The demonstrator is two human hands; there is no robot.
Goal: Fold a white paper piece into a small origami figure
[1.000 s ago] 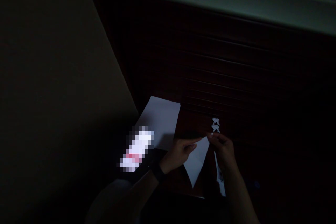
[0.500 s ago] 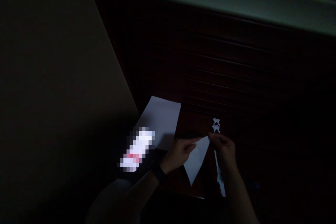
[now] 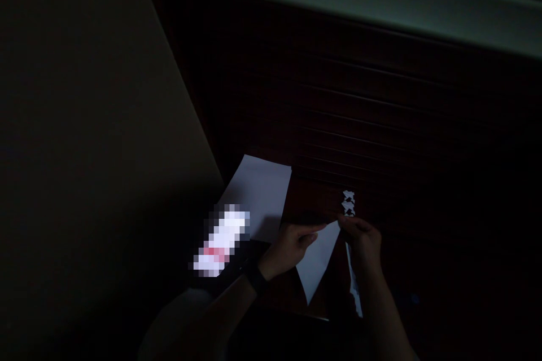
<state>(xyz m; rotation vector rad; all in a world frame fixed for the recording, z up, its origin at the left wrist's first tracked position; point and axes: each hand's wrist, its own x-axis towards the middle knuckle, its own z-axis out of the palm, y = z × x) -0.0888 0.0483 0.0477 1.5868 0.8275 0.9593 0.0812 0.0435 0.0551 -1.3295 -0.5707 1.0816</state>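
My count: one left hand, one right hand, one wristband, one pointed paper, one large sheet or stack, one paper strip, one blurred screen, at least two paper scraps.

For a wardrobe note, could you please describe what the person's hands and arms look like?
The left hand has a dark band at the wrist; the right hand shows none. Both forearms look bare.

The single head view looks forward and steeply down from above the left hand and right hand. Its wide framing reaches beyond them to a pale ledge.
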